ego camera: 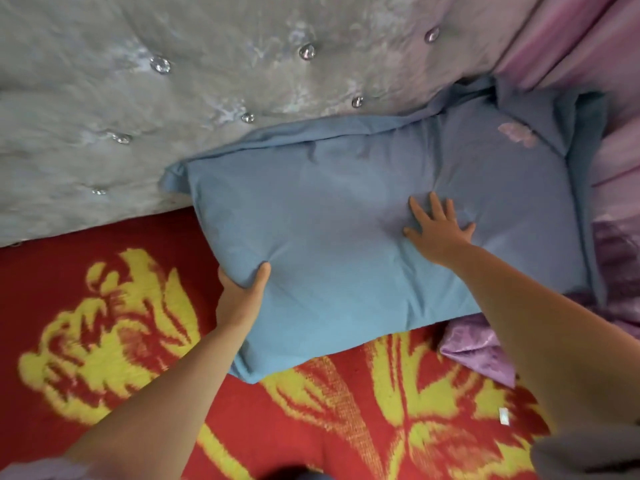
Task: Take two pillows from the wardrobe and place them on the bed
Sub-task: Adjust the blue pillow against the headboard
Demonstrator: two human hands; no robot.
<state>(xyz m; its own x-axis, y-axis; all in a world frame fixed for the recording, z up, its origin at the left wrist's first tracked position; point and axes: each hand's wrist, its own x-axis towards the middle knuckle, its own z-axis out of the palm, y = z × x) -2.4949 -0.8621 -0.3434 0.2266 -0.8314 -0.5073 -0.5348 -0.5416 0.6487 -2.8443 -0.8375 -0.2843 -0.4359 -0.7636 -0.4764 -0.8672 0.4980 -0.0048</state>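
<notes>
Head view: left hand (242,289) grip pinches pillow (346,237) edge; right hand (438,230) spread, pressing flat.

Home bedroom, tufted headboard (173,98), floral blanket (104,341), blue pillow (346,237)

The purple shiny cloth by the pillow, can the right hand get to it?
Probably yes. The right hand lies flat on the blue pillow, holding nothing, and the purple cloth sits uncovered on the red blanket just below that arm, with nothing between them.
</notes>
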